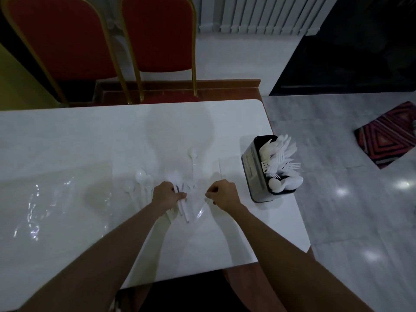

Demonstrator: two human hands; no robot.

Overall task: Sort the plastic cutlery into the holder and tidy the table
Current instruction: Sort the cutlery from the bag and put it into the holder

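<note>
left of your left hand (167,194), loose spoons (141,180) lie just beside it. that hand curls round a bundle of cutlery (183,210), handles fanning toward you; an uneven squeeze could let some slide out. your right hand (222,192) pinches one thin piece (201,210). right of it stands the holder (252,172), crammed, near the table (90,136) edge: a hard push might tip it.

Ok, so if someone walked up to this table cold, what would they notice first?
Probably the two hands over the white table: the left hand grips a bundle of white cutlery, and the right hand pinches a single piece. Next comes the dark holder at the table's right edge, bristling with white forks and spoons. Two red chairs stand behind the far side.
</note>
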